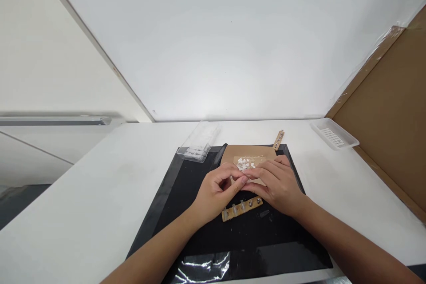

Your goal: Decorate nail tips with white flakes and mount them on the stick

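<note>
My left hand and my right hand meet over a brown sheet, with thumbs and fingers pinched together at the tips. Whatever lies between the fingertips is too small to make out. Just beyond them, small white flower-like pieces with thin stems rest on the sheet. Below the hands, a wooden strip lies on the black mat, bearing several clear upright pieces and small metal studs. Beside it, near my right wrist, is a loose clear nail-shaped piece.
A clear plastic box with pale pieces stands at the mat's back left. Another wooden strip lies at the back right. A white tray sits beside the cardboard wall. The black mat covers the table's middle.
</note>
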{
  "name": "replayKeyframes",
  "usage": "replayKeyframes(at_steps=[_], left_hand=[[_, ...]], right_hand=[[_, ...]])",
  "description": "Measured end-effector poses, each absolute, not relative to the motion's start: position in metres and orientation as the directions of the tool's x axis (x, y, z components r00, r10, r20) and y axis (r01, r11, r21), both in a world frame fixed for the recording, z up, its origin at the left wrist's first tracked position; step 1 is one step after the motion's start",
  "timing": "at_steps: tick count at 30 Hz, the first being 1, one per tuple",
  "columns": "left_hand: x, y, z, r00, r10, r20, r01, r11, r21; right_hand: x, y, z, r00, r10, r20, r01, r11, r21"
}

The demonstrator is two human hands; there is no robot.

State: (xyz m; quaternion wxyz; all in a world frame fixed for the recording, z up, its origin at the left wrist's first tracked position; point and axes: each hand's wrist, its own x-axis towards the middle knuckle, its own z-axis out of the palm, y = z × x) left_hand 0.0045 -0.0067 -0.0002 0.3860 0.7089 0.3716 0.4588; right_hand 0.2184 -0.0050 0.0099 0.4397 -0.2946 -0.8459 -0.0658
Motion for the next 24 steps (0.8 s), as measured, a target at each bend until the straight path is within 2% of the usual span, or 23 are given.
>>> replayKeyframes(at_steps=[4, 10, 14, 19, 24], left_hand=[[0.003, -0.005, 0.0, 0.353, 0.862, 0.364, 0.224, -0.456, 0.862], [0.001, -0.003, 0.002, 0.338, 0.788, 0.515, 0.37, -0.615, 0.696], [-0.002, -0.003, 0.002, 0.247, 0.828, 0.504, 0.415, -0.56, 0.717], [-0.002, -0.004, 0.002, 0.236, 0.805, 0.544, 0.405, -0.591, 0.698], [0.001, -0.006, 0.0, 0.237, 0.841, 0.485, 0.405, -0.54, 0.738]], right_hand=[[0.219, -0.004, 0.01, -0.448, 0.466, 0.763, 0.542, 0.82, -0.183], [0.225, -0.001, 0.004, -0.497, 0.562, 0.661, 0.493, 0.81, -0.318], [0.23, 0.0, -0.001, -0.628, 0.576, 0.523, 0.449, 0.817, -0.361], [0.232, 0.001, -0.003, -0.66, 0.638, 0.397, 0.513, 0.768, -0.383], [0.232, 0.001, -0.004, -0.678, 0.657, 0.329, 0.55, 0.751, -0.366]])
